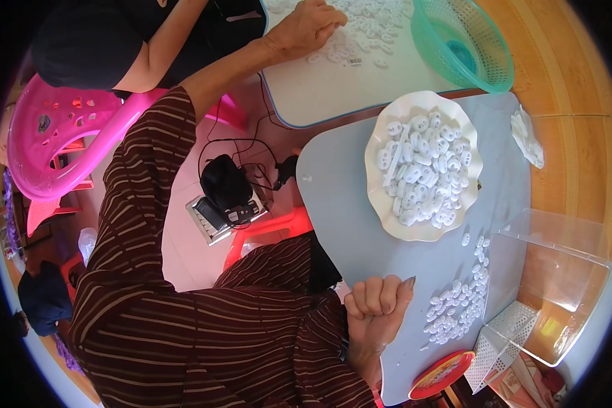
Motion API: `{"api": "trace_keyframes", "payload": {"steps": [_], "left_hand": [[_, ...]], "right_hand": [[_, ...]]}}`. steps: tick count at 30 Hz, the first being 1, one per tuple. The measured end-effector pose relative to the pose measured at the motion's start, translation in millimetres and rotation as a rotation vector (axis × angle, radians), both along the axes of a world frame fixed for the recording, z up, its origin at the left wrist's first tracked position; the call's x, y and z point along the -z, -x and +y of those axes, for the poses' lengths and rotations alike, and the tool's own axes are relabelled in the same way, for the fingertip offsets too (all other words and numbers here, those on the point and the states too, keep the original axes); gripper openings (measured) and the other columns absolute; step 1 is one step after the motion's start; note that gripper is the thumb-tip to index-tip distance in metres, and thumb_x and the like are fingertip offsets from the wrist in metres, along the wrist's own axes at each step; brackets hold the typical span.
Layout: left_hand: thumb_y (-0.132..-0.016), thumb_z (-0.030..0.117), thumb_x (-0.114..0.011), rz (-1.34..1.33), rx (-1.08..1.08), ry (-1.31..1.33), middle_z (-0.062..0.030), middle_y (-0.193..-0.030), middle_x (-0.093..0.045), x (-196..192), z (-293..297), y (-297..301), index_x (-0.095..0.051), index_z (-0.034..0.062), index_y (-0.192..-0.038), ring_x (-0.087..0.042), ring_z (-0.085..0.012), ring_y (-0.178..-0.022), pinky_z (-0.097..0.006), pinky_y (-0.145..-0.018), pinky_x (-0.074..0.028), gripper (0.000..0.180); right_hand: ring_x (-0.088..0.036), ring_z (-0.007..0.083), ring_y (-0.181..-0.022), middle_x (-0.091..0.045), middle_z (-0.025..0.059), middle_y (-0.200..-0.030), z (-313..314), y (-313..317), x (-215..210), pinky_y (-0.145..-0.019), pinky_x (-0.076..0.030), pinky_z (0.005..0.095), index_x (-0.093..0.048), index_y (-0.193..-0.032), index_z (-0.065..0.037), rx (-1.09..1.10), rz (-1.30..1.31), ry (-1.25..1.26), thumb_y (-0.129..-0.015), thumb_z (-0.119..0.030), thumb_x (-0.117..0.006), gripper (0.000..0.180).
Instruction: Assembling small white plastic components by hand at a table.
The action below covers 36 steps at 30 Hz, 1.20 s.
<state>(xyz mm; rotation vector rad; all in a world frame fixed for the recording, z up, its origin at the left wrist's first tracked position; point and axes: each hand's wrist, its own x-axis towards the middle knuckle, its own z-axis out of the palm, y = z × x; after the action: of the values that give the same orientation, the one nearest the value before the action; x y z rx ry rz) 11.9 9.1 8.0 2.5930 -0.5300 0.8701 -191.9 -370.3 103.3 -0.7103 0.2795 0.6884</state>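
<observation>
My left hand [309,30] reaches to the far white table, fingers bent and drawn together over loose white two-holed plastic pieces [374,27]. Whatever lies between its fingertips is too small or hidden to tell. Closer in, my right hand [376,309] is held up at the near edge of the grey table [340,177], its fingers curled in and the thumb pointing up. The inside of that fist is hidden. A cream scalloped bowl [377,204] on the grey table holds a heap of similar white pieces [425,170]. Smaller white pieces [459,306] lie scattered to the right of my right hand.
A green mesh basket [489,71] stands at the far right. Along the right lie a clear plastic box [557,285], a white perforated basket [503,340] and a red plate [421,389]. Another person's arm [163,47] and a pink chair [30,156] are at the left.
</observation>
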Motion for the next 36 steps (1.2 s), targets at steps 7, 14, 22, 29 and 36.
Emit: {"api": "trace_keyframes", "payload": {"steps": [7,14,22,29,36], "left_hand": [[-0.075,-0.003,-0.046,-0.111,-0.198,0.117,-0.0167,-0.075,-0.055,-9.4,44.5,-4.9,-0.057,0.0007,-0.087,-0.052,-0.0339,-0.074,-0.042,-0.071,-0.039,0.017],[-0.078,-0.002,-0.048,-0.066,-0.020,0.107,-0.0146,-0.081,-0.058,-9.5,28.9,8.9,-0.057,0.0005,-0.092,-0.054,-0.0318,-0.076,-0.040,-0.077,-0.041,0.017],[-0.080,0.003,-0.053,-0.194,-0.196,0.283,-0.0130,-0.086,-0.058,-7.1,47.5,30.8,-0.058,0.0026,-0.091,-0.056,-0.0290,-0.082,-0.037,-0.077,-0.044,0.012],[-0.073,0.006,-0.057,0.089,-0.224,-0.146,-0.0133,-0.068,-0.052,-23.5,46.9,4.5,-0.055,0.0045,-0.067,-0.050,-0.0299,-0.067,-0.039,-0.068,-0.040,0.007],[-0.071,0.016,-0.056,0.184,-0.217,-0.354,-0.0155,-0.067,-0.055,-8.4,45.7,-35.5,-0.057,0.0051,-0.065,-0.051,-0.0326,-0.067,-0.042,-0.068,-0.041,0.013]], "right_hand": [[-0.018,0.0079,-0.047,-0.024,-0.0039,-0.052,-0.9,-0.1,2.2,-0.039,-0.017,0.0215,-0.031,-0.058,-0.015,-0.002,-0.011,-0.044,-0.101,-0.042,-0.026,0.051],[-0.019,0.0079,-0.047,-0.025,-0.0038,-0.052,-1.0,0.5,3.0,-0.039,-0.018,0.0213,-0.031,-0.059,-0.014,0.013,-0.004,-0.032,-0.101,-0.042,-0.025,0.051],[-0.019,0.0088,-0.048,-0.027,-0.0030,-0.053,-5.5,2.4,9.5,-0.040,-0.020,0.0221,-0.032,-0.061,-0.014,0.021,-0.034,-0.109,-0.101,-0.042,-0.025,0.050],[-0.020,0.0088,-0.048,-0.027,-0.0030,-0.053,-4.6,2.8,8.5,-0.040,-0.020,0.0220,-0.032,-0.061,-0.013,0.028,-0.023,-0.111,-0.101,-0.042,-0.024,0.050],[-0.020,0.0092,-0.047,-0.027,-0.0026,-0.052,-7.2,4.8,11.7,-0.040,-0.019,0.0226,-0.032,-0.060,-0.013,0.038,-0.036,-0.135,-0.101,-0.042,-0.025,0.051]]}}
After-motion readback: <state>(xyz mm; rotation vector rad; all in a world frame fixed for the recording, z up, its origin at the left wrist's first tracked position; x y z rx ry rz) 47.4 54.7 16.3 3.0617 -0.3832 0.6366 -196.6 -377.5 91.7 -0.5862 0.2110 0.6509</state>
